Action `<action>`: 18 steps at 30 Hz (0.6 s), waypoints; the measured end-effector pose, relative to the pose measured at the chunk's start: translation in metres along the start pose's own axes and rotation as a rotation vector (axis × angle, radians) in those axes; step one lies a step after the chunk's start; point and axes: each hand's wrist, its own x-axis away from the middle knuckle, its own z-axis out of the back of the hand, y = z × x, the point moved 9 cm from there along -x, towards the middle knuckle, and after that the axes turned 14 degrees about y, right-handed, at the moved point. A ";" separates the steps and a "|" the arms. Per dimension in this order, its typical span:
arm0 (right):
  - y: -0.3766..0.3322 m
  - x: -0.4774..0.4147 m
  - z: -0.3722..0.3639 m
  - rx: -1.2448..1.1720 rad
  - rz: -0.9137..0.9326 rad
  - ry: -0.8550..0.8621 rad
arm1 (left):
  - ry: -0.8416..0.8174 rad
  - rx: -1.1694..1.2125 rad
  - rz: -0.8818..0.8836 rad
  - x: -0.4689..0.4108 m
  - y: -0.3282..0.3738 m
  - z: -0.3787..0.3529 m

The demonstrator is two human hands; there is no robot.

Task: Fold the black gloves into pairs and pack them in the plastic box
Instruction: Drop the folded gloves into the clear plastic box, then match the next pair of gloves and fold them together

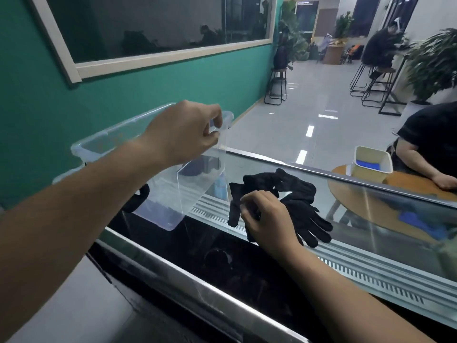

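Two hands work at a glass counter (259, 169). At the left stands the clear plastic box (79, 148), open on top, its base on the counter's left end. The left hand (185, 132) reaches across it and pinches the rim at the far right corner between thumb and fingertips. Just right of the box lie the black gloves (304, 191) in a loose heap on the glass. The right hand (269, 219) rests on their near side, fingers curled, pinching one glove's cuff. Farther right - beyond the counter - a white tub (373, 164) sits on a round wooden table (408, 186).
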 end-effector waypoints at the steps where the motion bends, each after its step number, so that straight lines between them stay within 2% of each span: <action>1: -0.001 0.000 0.001 0.004 0.003 0.000 | 0.030 -0.003 -0.003 0.009 0.007 0.000; 7: -0.007 -0.004 0.014 0.067 0.021 0.062 | 0.126 0.030 -0.013 0.071 0.036 -0.022; 13: 0.000 -0.002 0.041 0.186 0.017 0.053 | -0.020 0.259 0.261 0.127 0.042 -0.080; 18: 0.017 0.025 0.074 0.278 0.153 -0.020 | -0.067 0.362 0.344 0.171 0.065 -0.111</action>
